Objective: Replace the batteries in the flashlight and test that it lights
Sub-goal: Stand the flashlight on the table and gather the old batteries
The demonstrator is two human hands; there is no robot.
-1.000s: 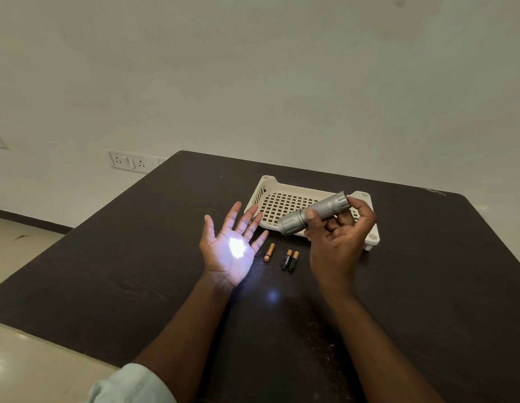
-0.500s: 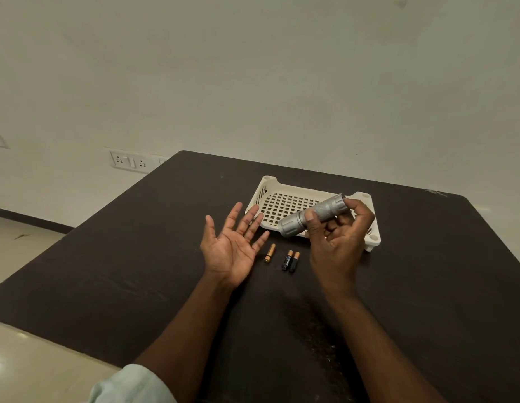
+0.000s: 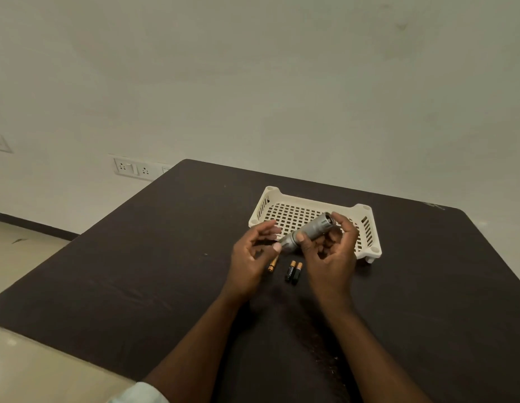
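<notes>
While the right hand grips the ribbed grey metal flashlight above the table, the left hand, fingers loosely curled, seems to touch its head. Steady both ends. Three slim cylindrical batteries lie below, before the white lattice basket.

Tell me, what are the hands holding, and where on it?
The right hand grips the flashlight round its middle. The left hand's fingertips are at its head end; a grip there cannot be told.
</notes>
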